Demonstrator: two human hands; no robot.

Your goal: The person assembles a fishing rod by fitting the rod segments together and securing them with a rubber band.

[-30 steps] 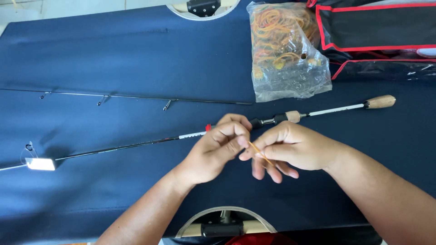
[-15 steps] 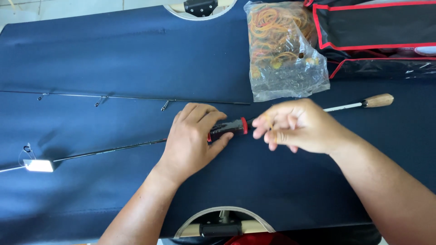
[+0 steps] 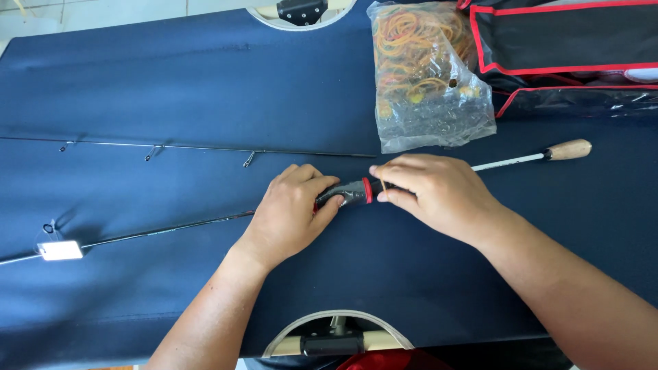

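Head view: two bare hands on a fishing rod section laid across a dark blue padded table (image 3: pixel 171 82).

The left hand (image 3: pixel 291 209) is clenched around the black rod handle with a red ring (image 3: pixel 351 192); the right hand (image 3: pixel 432 192) pinches the same handle just beside the ring. The rod's slim white butt with a cork knob (image 3: pixel 567 149) runs out to the right. A thin black rod tip section with small guides (image 3: pixel 199 146) lies apart, further up the table. A clear plastic bag of rubber bands (image 3: pixel 425 75) sits behind the hands.
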